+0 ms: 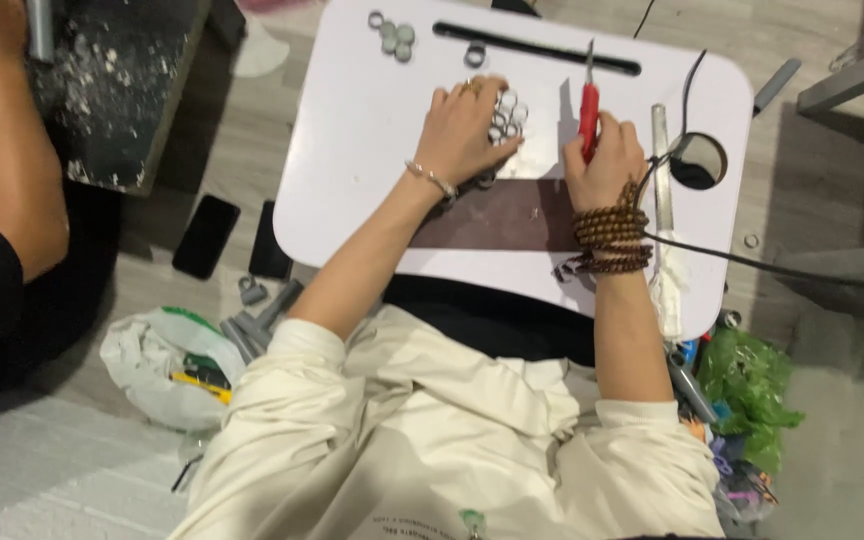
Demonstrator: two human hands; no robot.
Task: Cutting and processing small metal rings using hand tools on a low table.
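Now both hands work at the white table [352,150].
Left hand [467,130] presses flat, fingers spread, on small rings [508,113]; right hand [602,165] grips a red-handled tool [588,115].

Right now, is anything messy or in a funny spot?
Yes. Grey tubes and two phones lie on the floor beside the tray, not on it. A cable trails across the tray's right edge.
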